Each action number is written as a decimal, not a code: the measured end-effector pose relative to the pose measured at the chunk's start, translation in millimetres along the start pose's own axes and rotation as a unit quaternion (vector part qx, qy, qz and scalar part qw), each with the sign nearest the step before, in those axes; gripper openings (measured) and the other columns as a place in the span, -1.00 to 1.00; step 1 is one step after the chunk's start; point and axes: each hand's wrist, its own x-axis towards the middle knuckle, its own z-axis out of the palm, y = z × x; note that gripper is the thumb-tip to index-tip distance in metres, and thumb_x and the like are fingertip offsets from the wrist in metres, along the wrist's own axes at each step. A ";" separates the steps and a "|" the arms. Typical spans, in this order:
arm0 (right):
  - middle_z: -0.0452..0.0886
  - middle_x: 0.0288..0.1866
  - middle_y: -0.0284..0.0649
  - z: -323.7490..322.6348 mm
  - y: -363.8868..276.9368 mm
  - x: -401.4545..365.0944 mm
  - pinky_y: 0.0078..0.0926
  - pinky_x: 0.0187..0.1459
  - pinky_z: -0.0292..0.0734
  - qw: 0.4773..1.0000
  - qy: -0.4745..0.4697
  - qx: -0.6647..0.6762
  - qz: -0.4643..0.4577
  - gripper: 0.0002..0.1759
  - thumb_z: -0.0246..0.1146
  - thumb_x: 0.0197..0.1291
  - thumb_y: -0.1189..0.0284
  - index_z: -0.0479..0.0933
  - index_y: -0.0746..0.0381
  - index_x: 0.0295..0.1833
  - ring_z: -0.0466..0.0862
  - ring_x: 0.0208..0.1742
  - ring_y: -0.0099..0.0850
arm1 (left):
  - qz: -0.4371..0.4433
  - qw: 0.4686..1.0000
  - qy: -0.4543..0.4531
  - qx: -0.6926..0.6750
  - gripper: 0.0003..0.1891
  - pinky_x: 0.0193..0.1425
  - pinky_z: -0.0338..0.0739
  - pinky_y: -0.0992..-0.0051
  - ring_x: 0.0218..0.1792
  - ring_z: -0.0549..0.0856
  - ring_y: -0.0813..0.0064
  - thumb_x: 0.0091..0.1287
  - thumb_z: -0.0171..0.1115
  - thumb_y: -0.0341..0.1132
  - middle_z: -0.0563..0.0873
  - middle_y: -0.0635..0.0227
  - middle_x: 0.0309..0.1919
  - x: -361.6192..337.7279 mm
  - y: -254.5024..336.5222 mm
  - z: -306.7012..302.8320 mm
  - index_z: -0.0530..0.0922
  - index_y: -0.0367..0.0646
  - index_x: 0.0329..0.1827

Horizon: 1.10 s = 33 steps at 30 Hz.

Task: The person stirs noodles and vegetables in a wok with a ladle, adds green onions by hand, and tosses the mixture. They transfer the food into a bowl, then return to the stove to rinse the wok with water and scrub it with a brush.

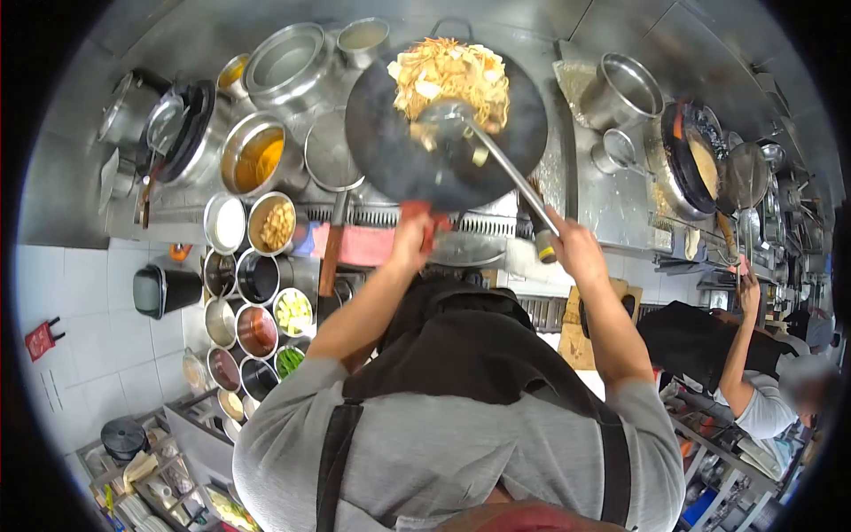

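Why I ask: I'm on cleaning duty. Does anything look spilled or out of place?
Yes, probably a small spill: pale bits lie loose on the steel counter, beside the dark wok at the picture's right, outside any container.

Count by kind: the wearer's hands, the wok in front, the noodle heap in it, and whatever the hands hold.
Hands: 2 (left hand, right hand)
Wok: 1
Noodle heap: 1
Ladle: 1
Red cloth: 1
Total: 6

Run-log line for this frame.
left hand: red cloth at near rim of wok | right hand: ladle at noodles | noodles: heaped, far side
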 end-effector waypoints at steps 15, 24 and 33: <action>0.59 -0.05 0.09 -23.4 24.2 -4.8 -0.02 -0.02 0.48 0.996 -0.015 0.044 0.078 -0.34 0.21 0.12 0.46 0.27 0.08 0.40 0.59 -0.09 0.10 | 0.011 1.000 0.016 -0.025 -0.81 -0.79 0.12 0.56 -0.53 0.67 0.40 0.13 -0.06 -0.54 0.44 0.34 -0.69 65.9 36.8 45.1 0.37 -0.13 -0.19; 0.57 -0.44 0.02 50.4 -23.7 88.0 -0.30 -0.46 0.56 0.968 0.030 0.215 0.128 -0.36 0.16 0.04 0.56 0.31 0.38 0.32 0.62 -0.55 -0.24 | 0.011 0.999 0.034 -0.024 -0.81 -0.81 0.09 0.56 -0.76 0.42 0.55 0.10 -0.03 -0.54 0.49 0.31 -0.67 88.6 41.2 47.4 0.39 -0.15 -0.22; 0.64 -0.36 0.13 -2.1 -38.0 129.3 -0.25 -0.29 0.58 0.980 0.012 0.162 0.113 -0.32 0.13 0.04 0.47 0.29 0.32 0.37 0.68 -0.46 -0.13 | -0.002 0.999 -0.030 0.017 -0.66 -0.76 0.12 0.55 -0.66 0.53 0.49 0.15 -0.07 -0.53 0.47 0.33 -0.63 96.6 41.4 35.1 0.30 -0.12 0.02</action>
